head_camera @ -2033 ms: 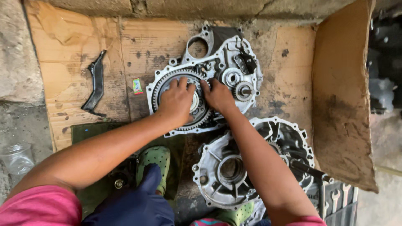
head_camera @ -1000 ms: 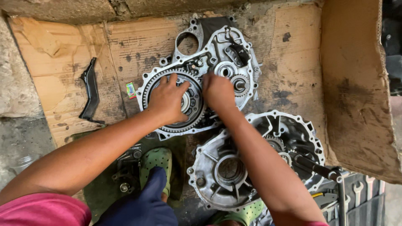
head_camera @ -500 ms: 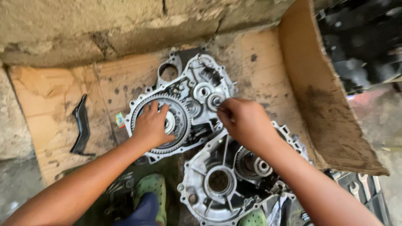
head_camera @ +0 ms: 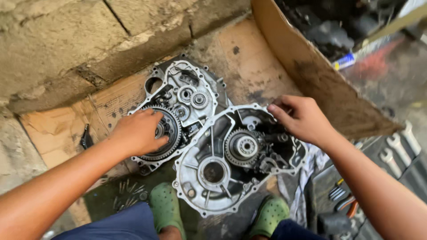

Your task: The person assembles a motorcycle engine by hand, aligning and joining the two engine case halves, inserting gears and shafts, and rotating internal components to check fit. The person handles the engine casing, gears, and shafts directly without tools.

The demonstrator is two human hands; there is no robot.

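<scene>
Two grey metal gearbox case halves lie on flattened cardboard (head_camera: 242,53). My left hand (head_camera: 138,131) rests with spread fingers on the large ring gear (head_camera: 171,131) in the far case half (head_camera: 187,95). My right hand (head_camera: 302,119) hovers over the upper right rim of the near case half (head_camera: 209,178), fingers loosely curled; I cannot tell whether they pinch anything. A smaller gear cluster (head_camera: 243,146) sits inside the near case half, just left of my right hand.
A rough stone wall (head_camera: 66,44) runs along the top left. A raised cardboard flap (head_camera: 324,84) stands at the right. Wrenches (head_camera: 398,146) lie at the right edge. My green clogs (head_camera: 165,206) are below. Bolts (head_camera: 129,189) and a dark bracket (head_camera: 86,138) lie at the left.
My right hand left the far case half and moved right, over the near case half's rim. My left hand stayed on the ring gear. The view swung toward the right.
</scene>
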